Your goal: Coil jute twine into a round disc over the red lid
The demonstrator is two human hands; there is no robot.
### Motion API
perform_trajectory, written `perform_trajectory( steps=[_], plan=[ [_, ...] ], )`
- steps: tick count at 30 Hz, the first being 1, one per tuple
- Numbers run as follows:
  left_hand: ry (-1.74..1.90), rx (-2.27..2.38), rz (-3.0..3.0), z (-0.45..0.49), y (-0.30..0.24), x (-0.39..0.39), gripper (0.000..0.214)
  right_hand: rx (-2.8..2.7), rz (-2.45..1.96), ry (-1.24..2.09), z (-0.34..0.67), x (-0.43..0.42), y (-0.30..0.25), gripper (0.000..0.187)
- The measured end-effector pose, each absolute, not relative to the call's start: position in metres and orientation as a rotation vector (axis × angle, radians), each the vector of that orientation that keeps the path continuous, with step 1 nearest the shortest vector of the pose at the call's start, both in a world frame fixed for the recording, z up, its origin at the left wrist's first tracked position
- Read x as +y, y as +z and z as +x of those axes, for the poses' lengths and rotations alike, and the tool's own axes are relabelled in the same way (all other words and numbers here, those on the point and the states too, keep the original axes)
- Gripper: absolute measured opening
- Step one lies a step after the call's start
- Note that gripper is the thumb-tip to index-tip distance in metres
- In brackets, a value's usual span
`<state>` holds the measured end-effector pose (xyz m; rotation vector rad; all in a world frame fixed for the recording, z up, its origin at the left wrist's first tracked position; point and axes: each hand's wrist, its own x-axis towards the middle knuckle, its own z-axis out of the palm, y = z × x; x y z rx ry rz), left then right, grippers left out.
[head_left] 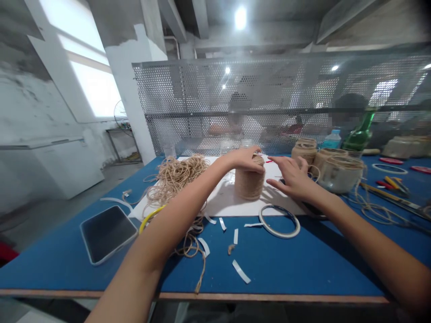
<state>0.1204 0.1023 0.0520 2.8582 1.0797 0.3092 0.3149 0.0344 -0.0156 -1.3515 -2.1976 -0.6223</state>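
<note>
Jute-brown twine wraps the jar (pixel 249 181) in tight, rough coils, a squat cylinder standing upright on the white sheet (pixel 229 202) of the blue surface (pixel 303 260). Left hand (pixel 244 158) clasps the jar's top in its grip; right hand (pixel 292 177) lies just beside the jar, fingers spread, grasping nothing. Loose twine (pixel 175 175) sits tangled left of the jar.
</note>
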Motion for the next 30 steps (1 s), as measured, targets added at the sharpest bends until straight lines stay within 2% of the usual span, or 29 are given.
perform_trajectory(
  steps=[24, 30],
  plan=[
    [0.341, 1.130, 2.901, 0.1186, 0.0525, 0.0946, 0.081, -2.217, -1.411, -0.665, 0.3174, 0.0398, -0.0220, 0.045],
    [0.460, 1.042, 2.951, 0.1162, 0.0532, 0.0925, 0.087, -2.189, -1.412, -0.698, 0.3170, 0.0389, -0.0201, 0.043]
  ],
)
